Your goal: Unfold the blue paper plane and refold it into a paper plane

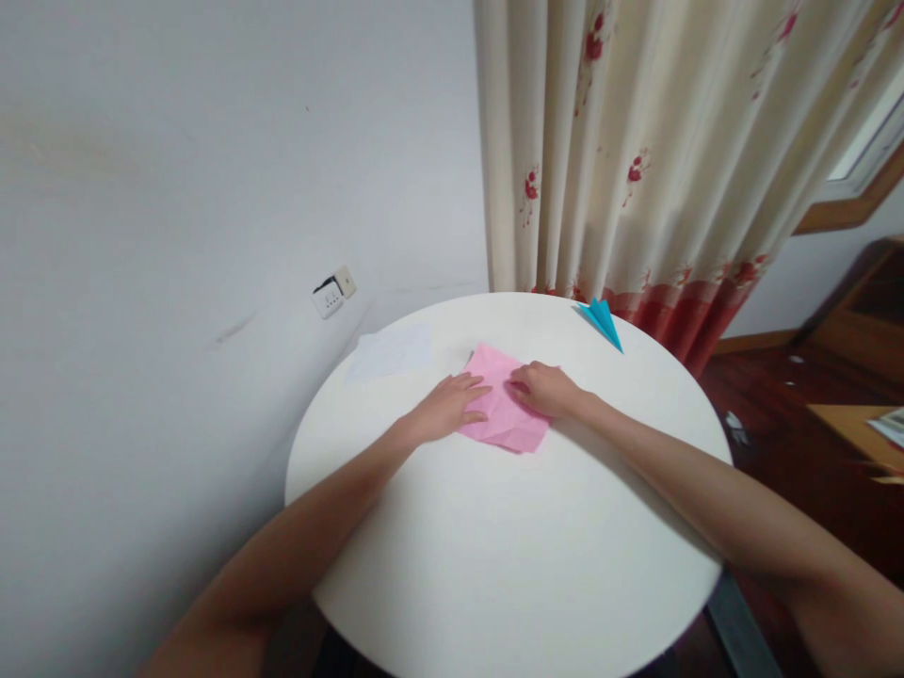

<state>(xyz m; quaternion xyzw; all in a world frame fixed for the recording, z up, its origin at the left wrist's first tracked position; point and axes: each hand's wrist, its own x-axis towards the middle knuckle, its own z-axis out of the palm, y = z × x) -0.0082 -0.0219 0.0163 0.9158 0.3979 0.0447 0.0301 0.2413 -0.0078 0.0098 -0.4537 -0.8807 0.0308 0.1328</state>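
Two bare forearms come in from the bottom edge and stretch across the round white table, which fills the lower middle of the view. Its near half carries nothing but the arms.

Past the table's middle lies a pink sheet of paper, partly folded and creased, flat on the tabletop. Both hands rest on it. The left hand lies palm down on the sheet's left edge, fingers stretched out flat and pointing toward the sheet's centre, pressing rather than gripping. The right hand sits on the sheet's right side, fingers bent and bunched with their tips down on the paper near its middle; whether they pinch a flap or only press cannot be told. The fingertips of the two hands are near each other over the sheet, not touching.

Left of the pink sheet and a little farther off lies a white sheet of paper, flat, apart from both hands. Right of the pink sheet and farther still, at the table's far rim, sits a blue folded paper plane.

Behind the table hangs a cream curtain with red flowers; on the wall left of it is a wall socket.
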